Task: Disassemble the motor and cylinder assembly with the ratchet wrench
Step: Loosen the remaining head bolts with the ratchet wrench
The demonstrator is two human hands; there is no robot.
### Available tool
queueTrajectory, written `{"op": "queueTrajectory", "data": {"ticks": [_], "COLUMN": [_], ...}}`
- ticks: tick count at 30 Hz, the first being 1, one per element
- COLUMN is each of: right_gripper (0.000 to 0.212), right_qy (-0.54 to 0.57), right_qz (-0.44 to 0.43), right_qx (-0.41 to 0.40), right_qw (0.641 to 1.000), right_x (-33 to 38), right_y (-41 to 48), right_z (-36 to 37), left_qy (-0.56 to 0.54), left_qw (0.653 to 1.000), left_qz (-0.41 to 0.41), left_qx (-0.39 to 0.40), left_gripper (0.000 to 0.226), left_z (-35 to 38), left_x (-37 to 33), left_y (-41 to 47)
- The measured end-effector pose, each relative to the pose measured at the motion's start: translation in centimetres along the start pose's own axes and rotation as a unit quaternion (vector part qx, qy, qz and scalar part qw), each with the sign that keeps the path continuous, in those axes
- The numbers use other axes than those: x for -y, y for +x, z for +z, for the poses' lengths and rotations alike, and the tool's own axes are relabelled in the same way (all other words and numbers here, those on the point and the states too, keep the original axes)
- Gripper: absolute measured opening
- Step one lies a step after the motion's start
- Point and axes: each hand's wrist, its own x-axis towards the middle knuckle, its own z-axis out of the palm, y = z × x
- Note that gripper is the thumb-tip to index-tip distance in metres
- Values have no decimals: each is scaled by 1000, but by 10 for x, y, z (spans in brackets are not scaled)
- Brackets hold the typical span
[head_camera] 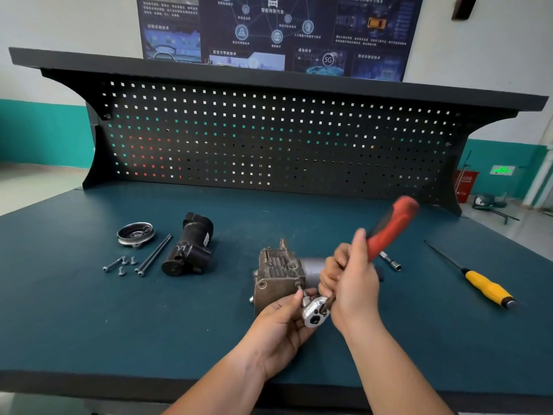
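Observation:
The worn metal cylinder block with its grey motor housing (279,272) lies on the blue bench top, near the middle. My right hand (351,283) grips the ratchet wrench by the lower part of its red handle (392,227); the chrome head (314,311) sits in front of the block, beside a bolt (298,285) sticking out of its near face. My left hand (281,322) comes from below, its fingertips pinching at the wrench's socket next to that bolt. The socket itself is mostly hidden by my fingers.
To the left lie a black motor part (191,245), a round metal cover (136,233), two long bolts (154,254) and several short screws (121,265). A socket extension (390,262) and a yellow-handled screwdriver (478,280) lie to the right. A black pegboard (269,139) backs the bench.

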Motion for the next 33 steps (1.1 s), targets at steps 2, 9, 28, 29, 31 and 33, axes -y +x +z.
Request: {"op": "queueTrajectory", "data": {"ticks": [2, 9, 28, 29, 31, 33], "right_gripper": [51, 54, 39, 38, 35, 33], "right_qy": [-57, -332, 175, 214, 278, 327], "right_qz": [-14, -55, 56, 59, 70, 80], "right_qx": [32, 188, 21, -23, -105, -161], "right_qw": [998, 923, 983, 975, 952, 928], "right_x": [1, 1, 18, 15, 5, -7], "right_y": [0, 4, 6, 5, 2, -3], "right_z": [8, 33, 1, -8, -24, -35], "left_qy": [-12, 20, 3, 8, 9, 12], "left_qw": [1000, 1000, 1000, 999, 999, 999], "left_qz": [3, -4, 18, 18, 16, 17], "left_qx": [10, -18, -22, -25, -33, -39], "left_gripper": [26, 26, 23, 23, 21, 20], "left_z": [0, -2, 4, 4, 4, 4], "left_x": [0, 1, -3, -2, -1, -1], "left_y": [1, 1, -7, -7, -7, -8]}}
